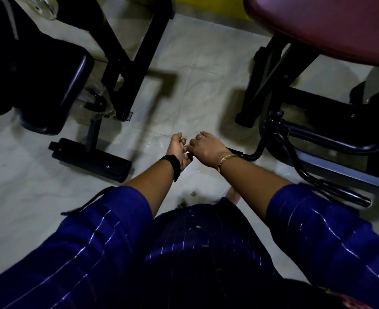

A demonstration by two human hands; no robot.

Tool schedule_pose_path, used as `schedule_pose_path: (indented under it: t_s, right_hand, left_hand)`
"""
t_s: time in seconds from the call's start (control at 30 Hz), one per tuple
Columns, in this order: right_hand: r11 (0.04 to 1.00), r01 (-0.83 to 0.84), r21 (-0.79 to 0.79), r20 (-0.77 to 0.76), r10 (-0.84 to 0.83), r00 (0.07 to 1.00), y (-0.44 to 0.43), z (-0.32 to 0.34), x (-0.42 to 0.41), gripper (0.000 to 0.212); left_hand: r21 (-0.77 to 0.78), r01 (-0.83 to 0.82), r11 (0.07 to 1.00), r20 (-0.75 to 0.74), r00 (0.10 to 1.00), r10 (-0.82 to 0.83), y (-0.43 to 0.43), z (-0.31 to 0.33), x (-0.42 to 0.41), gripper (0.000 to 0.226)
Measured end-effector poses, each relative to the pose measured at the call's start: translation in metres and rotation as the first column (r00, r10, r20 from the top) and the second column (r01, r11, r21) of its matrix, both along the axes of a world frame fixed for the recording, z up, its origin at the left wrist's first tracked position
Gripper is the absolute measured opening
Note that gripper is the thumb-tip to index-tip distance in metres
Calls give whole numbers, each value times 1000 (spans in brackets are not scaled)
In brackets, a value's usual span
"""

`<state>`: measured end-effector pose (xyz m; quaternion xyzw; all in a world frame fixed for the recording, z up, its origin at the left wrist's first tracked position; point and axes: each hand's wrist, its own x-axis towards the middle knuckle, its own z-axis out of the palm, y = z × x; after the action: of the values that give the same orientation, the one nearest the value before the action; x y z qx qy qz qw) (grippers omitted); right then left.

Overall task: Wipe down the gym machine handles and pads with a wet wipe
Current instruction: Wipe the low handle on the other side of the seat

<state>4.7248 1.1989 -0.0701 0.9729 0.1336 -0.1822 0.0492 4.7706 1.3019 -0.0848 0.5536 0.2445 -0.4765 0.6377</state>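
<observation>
Dim gym, pale tiled floor (184,97). The right hand (206,150) curls round the end of a low black handle (244,156). The left hand (179,150) meets its tip, fingers bent, hold unclear. No wipe can be made out. Handle work seems under way; the maroon pad (329,25) and black pad (50,85) likely remain.

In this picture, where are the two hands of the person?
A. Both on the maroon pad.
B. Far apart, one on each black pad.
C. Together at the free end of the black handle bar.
C: the left hand and the right hand meet at the end of the black handle bar, well below the maroon pad.
</observation>
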Motion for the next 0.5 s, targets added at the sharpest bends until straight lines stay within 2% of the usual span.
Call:
schedule_pose_path:
  t_s: [0.07, 0.17, 0.23, 0.33, 0.43, 0.5]
  right_hand:
    - [986, 162, 25, -59, -160, 985, 1, 6, 5, 34]
    - [929, 349, 118, -89, -340, 936, 1, 4, 0, 31]
    - [908, 398, 129, -18, -400, 917, 3, 0, -11, 28]
    - [947, 306, 94, 164, -318, 934, 1, -8, -29, 42]
    - [997, 63, 38, 306, -71, 949, -7, -17, -40, 35]
    - [997, -67, 30, 325, 54, 944, -10, -19, -37, 34]
  left_hand:
    - [6, 3, 1000, 7, 1000, -3, -2, 0, 1, 57]
    - [3, 19, 1000, 2, 1000, -19, -3, 5, 3, 59]
    - [4, 19, 1000, 2, 1000, -19, -3, 8, 4, 59]
    - [1, 30, 1000, 2, 1000, -30, -4, 10, 3, 60]
    - [2, 39, 999, 2, 999, -39, -5, 12, 1, 60]
    - [0, 42, 999, 1, 999, -42, -5, 12, 0, 59]
